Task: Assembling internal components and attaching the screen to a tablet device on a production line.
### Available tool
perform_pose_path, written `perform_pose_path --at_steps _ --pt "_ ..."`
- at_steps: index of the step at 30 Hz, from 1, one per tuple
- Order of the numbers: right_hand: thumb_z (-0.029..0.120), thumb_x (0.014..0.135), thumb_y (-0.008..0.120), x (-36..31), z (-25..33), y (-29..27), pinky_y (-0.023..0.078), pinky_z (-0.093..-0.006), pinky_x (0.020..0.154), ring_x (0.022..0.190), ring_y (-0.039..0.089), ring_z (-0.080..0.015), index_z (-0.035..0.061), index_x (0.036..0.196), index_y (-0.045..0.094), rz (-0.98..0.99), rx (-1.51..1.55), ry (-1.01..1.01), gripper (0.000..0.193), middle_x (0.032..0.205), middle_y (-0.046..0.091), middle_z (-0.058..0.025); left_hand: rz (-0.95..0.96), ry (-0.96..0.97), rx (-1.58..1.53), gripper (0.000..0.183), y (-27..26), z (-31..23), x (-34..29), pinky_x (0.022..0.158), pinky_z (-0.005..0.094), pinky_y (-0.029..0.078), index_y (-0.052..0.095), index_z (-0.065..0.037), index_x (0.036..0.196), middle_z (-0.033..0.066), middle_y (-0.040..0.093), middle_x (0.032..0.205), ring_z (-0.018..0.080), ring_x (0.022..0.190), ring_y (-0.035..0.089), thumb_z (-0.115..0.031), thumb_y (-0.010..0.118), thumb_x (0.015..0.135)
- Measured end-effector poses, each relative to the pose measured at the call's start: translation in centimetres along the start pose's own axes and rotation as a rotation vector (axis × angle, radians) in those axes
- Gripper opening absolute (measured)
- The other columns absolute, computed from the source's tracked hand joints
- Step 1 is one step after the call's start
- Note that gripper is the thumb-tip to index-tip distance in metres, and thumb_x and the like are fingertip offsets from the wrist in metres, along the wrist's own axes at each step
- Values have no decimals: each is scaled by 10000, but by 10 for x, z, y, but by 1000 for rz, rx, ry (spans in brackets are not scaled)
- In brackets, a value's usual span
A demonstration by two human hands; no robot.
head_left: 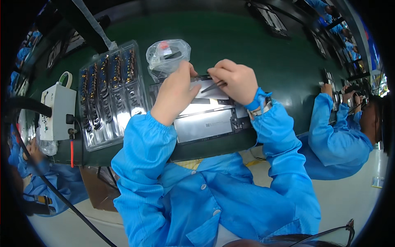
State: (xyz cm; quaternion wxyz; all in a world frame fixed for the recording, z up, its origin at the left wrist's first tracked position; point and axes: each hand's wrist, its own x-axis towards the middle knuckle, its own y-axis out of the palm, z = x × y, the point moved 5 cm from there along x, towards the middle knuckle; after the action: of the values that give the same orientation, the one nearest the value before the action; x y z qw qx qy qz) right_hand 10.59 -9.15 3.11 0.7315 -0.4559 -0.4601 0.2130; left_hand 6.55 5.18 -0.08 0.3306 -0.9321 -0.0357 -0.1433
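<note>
My right hand [235, 80] is closed round a pair of dark tweezers [212, 87], whose tips point down and left over an opened tablet-like device. Just left of the tips, my left hand [175, 90] lies over the device's upper left part, thumb and index finger apart; its other fingers are hidden. Two flat silver battery-like panels sit in dark frames on the table; the nearer panel [205, 126] shows fully, while my hands partly cover the farther one. Beyond my left hand stands a clear plastic bag [168, 55] with something red and dark inside.
On the left lies a clear compartment tray [113, 94] of small circuit parts. Beside it stands a white box [57, 111] with cables. A dark post rises at the upper left of the green table [205, 33]. Co-workers in blue [337, 140] sit on both sides.
</note>
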Motion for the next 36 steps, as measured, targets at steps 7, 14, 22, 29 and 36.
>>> perform_pose_path --at_steps 7,14,22,29,36 --pt "98 602 679 3 18 19 461 -285 519 615 594 -166 100 890 658 36 -135 -147 289 837 596 3 -2 22 -31 387 -3 1 -2 756 394 465 443 -6 1003 186 584 943 359 895 578 -20 678 696" --pt "111 636 648 8 25 20 448 -293 517 632 591 -169 71 913 635 111 -179 -122 280 849 574 -11 -38 -11 -82 365 -6 3 0 757 388 467 444 -12 1016 166 588 945 347 902 578 1 649 714" --pt "92 633 704 2 7 -20 452 -300 544 675 591 -213 73 979 654 41 4 -39 350 883 583 -67 50 167 295 414 -7 -16 -4 868 389 427 480 -59 1128 95 603 959 283 937 573 4 587 734" --pt "75 647 731 -42 -55 -41 426 -267 514 599 569 -204 40 961 656 276 219 238 325 651 550 -74 71 339 843 411 22 -38 -11 900 393 414 495 -73 1181 79 578 1017 234 982 565 -98 537 773" --pt "-11 797 576 -45 -59 -29 459 -215 586 697 615 -97 -7 970 622 89 429 463 179 733 646 -66 188 196 526 424 -2 -27 -9 970 424 352 493 -37 1160 97 593 1108 234 1086 535 -53 544 740"
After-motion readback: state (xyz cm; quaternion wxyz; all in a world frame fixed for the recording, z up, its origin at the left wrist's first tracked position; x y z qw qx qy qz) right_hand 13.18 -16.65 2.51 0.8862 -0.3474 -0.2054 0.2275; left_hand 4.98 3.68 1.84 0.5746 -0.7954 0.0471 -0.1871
